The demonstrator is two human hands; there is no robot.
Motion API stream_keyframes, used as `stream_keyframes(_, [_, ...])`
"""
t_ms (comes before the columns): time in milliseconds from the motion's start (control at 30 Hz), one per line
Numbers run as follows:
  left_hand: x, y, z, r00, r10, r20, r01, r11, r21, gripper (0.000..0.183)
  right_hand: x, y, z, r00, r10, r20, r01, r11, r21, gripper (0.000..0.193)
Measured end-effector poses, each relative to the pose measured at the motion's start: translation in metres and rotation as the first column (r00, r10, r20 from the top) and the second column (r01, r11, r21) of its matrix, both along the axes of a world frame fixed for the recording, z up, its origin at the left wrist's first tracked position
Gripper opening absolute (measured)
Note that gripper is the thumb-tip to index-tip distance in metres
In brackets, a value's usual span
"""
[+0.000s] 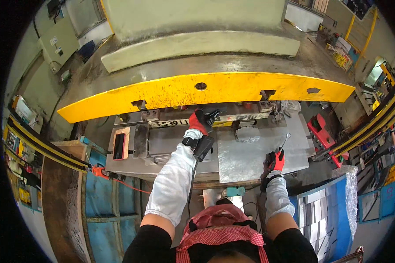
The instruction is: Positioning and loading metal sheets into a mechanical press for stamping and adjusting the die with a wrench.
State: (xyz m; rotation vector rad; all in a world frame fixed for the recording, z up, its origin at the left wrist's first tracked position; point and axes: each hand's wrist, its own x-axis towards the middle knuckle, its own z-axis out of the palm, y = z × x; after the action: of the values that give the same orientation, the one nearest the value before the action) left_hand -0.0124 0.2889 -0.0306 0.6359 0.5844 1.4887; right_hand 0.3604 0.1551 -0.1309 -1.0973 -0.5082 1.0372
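Observation:
My right hand, in a red and black glove, is closed around a wrench whose shiny end points up and away, above a flat sheet of metal. Farther forward, my left hand, gloved the same way, reaches to the long metal die just under the yellow press beam. Its dark fingers point right and look partly apart; nothing can be made out in them. Straps cross my left wrist, and a black box-shaped device sits on that forearm.
A phone lies on a small board at the bench's left. Steel blocks stand beside it. Yellow-black guard bars flank both sides. A red rack is at right, a blue bin at lower right. An orange cable hangs at left.

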Motion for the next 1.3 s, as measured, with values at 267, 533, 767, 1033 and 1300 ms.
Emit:
stream_keyframes(267, [0.039, -0.017, 0.062, 0.917, 0.066, 0.393, 0.049, 0.960, -0.276, 0.039, 0.004, -0.009, 0.021, 0.997, -0.073, -0.037, 0.073, 0.997, -0.004, 0.028])
stream_keyframes(533, [0.050, -0.026, 0.075, 0.930, 0.093, 0.355, 0.010, 0.961, -0.277, 0.042, 0.036, 0.007, -0.042, 0.987, -0.136, 0.089, 0.132, 0.990, 0.052, 0.016])
stream_keyframes(767, [0.046, -0.030, 0.077, 0.944, 0.108, 0.312, -0.006, 0.951, -0.309, 0.043, -0.005, -0.019, 0.036, 0.989, -0.062, -0.136, 0.063, 0.998, 0.002, 0.042])
stream_keyframes(1033, [0.055, -0.032, 0.082, 0.931, 0.129, 0.341, -0.033, 0.961, -0.273, 0.031, 0.023, -0.012, 0.011, 0.995, 0.079, 0.058, -0.082, 0.996, 0.038, 0.014])
stream_keyframes(1300, [0.047, -0.050, 0.088, 0.943, 0.211, 0.256, -0.129, 0.945, -0.301, 0.031, -0.079, 0.036, 0.203, 0.751, 0.515, 0.413, -0.612, 0.778, 0.141, 0.048])
